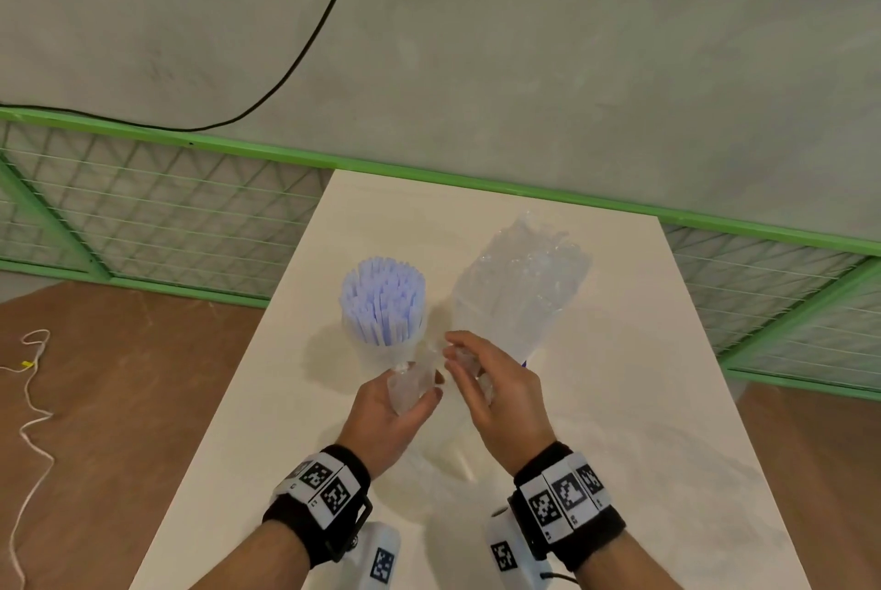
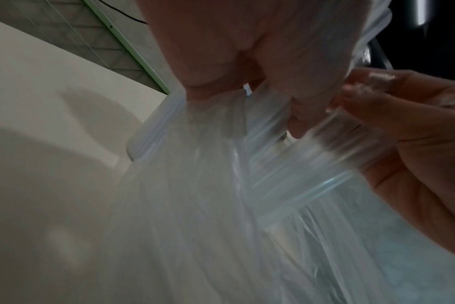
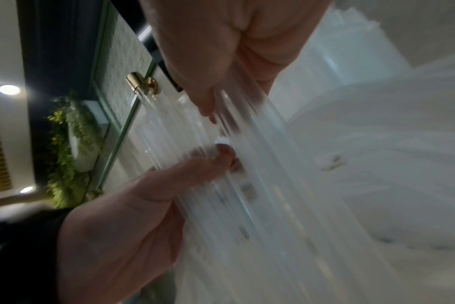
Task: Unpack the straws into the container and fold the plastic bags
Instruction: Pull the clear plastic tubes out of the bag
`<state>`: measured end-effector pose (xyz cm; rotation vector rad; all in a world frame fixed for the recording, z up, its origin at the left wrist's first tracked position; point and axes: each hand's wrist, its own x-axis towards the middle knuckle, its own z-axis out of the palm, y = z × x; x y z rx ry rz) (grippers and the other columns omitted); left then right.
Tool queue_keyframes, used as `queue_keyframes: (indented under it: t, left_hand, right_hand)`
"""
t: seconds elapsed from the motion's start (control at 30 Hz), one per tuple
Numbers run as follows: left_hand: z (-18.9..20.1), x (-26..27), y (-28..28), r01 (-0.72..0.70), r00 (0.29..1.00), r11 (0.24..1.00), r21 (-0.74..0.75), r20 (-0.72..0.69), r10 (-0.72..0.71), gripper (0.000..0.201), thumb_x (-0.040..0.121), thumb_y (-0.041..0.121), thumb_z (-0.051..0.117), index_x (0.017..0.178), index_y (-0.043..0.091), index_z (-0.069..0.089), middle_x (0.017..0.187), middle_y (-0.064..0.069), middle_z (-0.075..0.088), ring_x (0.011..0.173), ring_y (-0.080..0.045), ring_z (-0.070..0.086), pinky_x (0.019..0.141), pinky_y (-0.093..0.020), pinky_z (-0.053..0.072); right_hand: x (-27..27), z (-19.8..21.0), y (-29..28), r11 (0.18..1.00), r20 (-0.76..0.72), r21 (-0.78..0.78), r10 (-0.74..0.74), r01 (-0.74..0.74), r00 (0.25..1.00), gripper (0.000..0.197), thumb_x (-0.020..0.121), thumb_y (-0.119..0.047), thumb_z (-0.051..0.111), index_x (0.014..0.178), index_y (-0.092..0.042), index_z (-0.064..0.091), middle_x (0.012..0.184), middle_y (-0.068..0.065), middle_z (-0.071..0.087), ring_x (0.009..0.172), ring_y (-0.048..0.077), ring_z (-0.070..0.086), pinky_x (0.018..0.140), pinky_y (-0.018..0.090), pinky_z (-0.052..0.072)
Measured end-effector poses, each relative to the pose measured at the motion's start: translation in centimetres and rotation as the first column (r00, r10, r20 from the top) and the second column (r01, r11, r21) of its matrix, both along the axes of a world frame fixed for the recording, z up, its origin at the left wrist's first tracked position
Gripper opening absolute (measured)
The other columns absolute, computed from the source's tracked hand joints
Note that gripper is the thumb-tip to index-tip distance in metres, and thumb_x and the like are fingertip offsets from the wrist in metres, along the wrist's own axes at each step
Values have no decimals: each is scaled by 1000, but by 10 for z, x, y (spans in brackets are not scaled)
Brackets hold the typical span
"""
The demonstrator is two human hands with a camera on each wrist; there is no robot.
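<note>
A clear container point(image 1: 381, 353) full of pale blue straws point(image 1: 384, 298) stands mid-table. To its right lies a clear bag of transparent straws point(image 1: 519, 284). Just in front of the container both hands hold an empty clear plastic bag point(image 1: 410, 387) above the table. My left hand point(image 1: 419, 379) grips its bunched top from the left. My right hand point(image 1: 457, 358) pinches the plastic from the right. In the left wrist view the bag point(image 2: 221, 185) drapes down from my left hand point(image 2: 247, 61). In the right wrist view the bag point(image 3: 299, 185) is stretched between the hands and blurred.
The white table point(image 1: 643, 399) runs away from me to a grey wall. A green wire-mesh frame point(image 1: 167, 208) stands behind and to both sides of the table. A white cord point(image 1: 33, 399) lies on the brown floor at the left.
</note>
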<state>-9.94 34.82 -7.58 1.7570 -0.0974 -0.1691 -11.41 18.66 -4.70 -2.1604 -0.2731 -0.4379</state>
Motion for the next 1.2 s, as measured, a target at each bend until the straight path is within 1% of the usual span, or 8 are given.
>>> queue_keyframes:
  t: [0.4,0.53,0.67,0.77,0.9,1.0,1.13,1.2]
  left_hand:
    - [-9,-4,1,-1,999,1000,19,43,0,7,91,4,62,91,10,67,75,17,63,64,0,54,63,-9,41]
    - [-10,-3,0,-3,1000,1000,15,8,3,7,93,7,61,89,10,66,77,12,63,68,-1,54,66,-9,41]
    - [-8,-2,-3,-17,999,1000,15,-44,18,8,95,13,60,91,10,66,80,11,64,72,3,57,71,-6,41]
    - [-7,-3,-4,-30,998,999,13,-59,31,9,95,14,60,91,10,67,87,3,69,77,3,60,73,-5,42]
    - [-5,-4,-4,-16,999,999,44,-49,18,8,95,12,59,92,11,67,87,2,69,77,7,60,72,-3,41]
    - [-4,-4,-3,-12,998,999,44,-55,14,9,95,12,59,93,12,67,88,5,68,79,7,60,73,-3,41]
    - [-4,-6,-3,-17,997,999,32,-71,19,9,95,14,58,93,13,67,89,5,69,78,7,60,73,-5,42]
    - [-4,-6,-2,-14,998,999,36,-67,16,9,96,15,58,92,14,67,89,4,69,78,7,60,73,-5,43]
  right_hand:
    - [1,-4,-19,998,25,-14,-62,62,998,13,83,-21,76,95,-16,72,87,-11,71,82,-5,64,75,5,45]
    - [6,41,-35,994,124,64,-102,94,987,20,81,-20,76,100,-13,73,86,-10,72,74,-2,68,72,13,54]
    - [18,120,-62,931,217,347,-199,115,956,20,80,-11,78,99,-13,72,86,0,75,77,22,73,77,37,59]
    - [28,159,-86,910,325,400,-252,109,912,25,83,-10,77,105,-1,69,85,3,75,76,28,74,74,38,59]
    - [43,166,-103,898,342,413,-307,152,888,29,83,-11,78,107,1,69,82,4,74,76,33,73,75,47,59]
    - [48,170,-107,907,363,391,-307,155,880,31,84,-12,77,109,4,68,84,13,72,75,33,73,75,45,60]
    - [55,182,-111,927,366,358,-253,116,895,31,85,-11,76,109,4,67,82,0,74,75,32,72,74,40,59]
    - [59,183,-111,950,356,303,-190,79,915,29,86,-9,74,110,4,67,86,9,72,76,32,72,76,41,59]
